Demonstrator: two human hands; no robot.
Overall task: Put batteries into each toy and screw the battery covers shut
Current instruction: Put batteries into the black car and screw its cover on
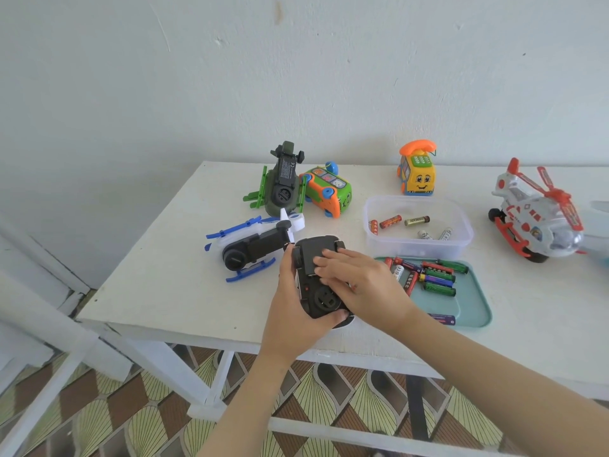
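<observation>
Upturned black plastic toy is at the front edge of the white table, belly up; whether it rests there or is lifted just clear, I can't tell. My left hand cradles it, fingers curled round its left flank, thumb hooked over the near end. Its long axis runs from me toward the back edge, and the rectangular black battery cover lies on the far half. My right hand comes in across that axis from the right, fingers straight and flat, pressing the cover down, gripping nothing. It's the nearer hand for the screw, I reckon, though no screwdriver shows. Just right, loose batteries lie on the teal plastic tray; the blue-and-white toy helicopter lies just behind-left.
</observation>
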